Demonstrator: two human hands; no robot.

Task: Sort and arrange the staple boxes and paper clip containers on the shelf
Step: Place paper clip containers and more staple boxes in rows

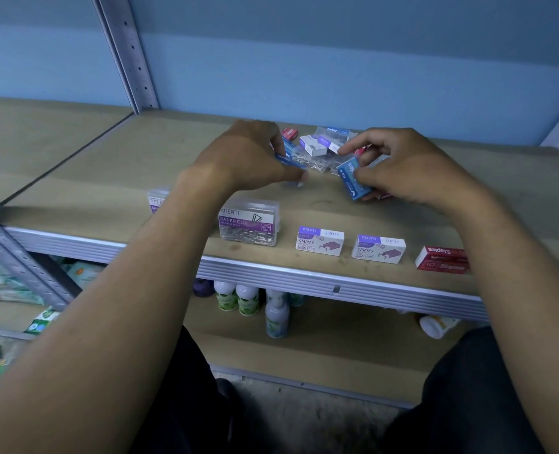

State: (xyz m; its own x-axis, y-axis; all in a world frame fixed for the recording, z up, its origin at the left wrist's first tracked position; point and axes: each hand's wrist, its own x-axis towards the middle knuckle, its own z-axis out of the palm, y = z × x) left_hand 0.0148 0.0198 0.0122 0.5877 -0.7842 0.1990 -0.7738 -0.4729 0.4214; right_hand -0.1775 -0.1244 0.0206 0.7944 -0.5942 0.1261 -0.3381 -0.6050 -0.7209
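Blue staple boxes fill both hands: left hand (248, 158) grips one (286, 155), right hand (402, 168) another (353, 178).

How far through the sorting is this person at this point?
Partly done. A front row is set: two clear paper clip containers, two white staple boxes and a red staple box. The right hand holds a blue staple box; the left hand grips another. The mixed pile behind remains.
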